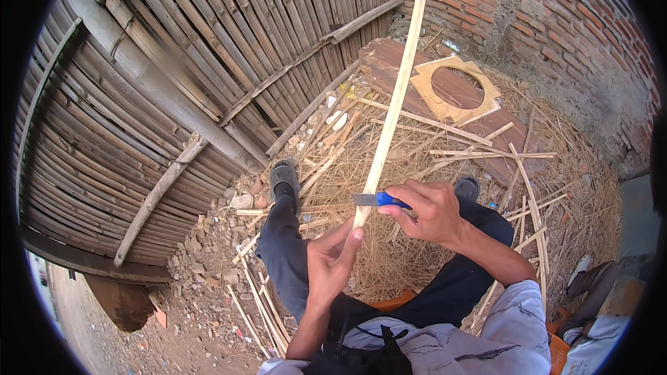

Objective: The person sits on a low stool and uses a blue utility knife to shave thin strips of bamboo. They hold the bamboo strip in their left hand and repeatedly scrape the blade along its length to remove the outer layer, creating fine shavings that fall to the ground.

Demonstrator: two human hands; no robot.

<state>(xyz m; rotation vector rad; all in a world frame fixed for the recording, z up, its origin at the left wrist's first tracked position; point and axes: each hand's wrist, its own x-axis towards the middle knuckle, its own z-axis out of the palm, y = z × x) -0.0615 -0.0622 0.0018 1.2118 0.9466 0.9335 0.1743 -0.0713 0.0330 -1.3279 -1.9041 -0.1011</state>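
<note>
Bamboo fencing (285, 28) runs out of view; the left hand (332, 258) pinches a wooden strip (388, 118), partly hiding its lower end; the right hand (432, 212) grips a blue-handled knife (381, 199), handle partly covered.

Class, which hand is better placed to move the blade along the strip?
Likely the right hand: it grips the blue handle, with the blade across the wooden strip; the left hand holds the strip's near end.

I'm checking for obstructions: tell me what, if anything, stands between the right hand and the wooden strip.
Only the blue-handled knife held by the right hand; its blade crosses the wooden strip just above the left hand. Nothing else visible intervenes.
</note>
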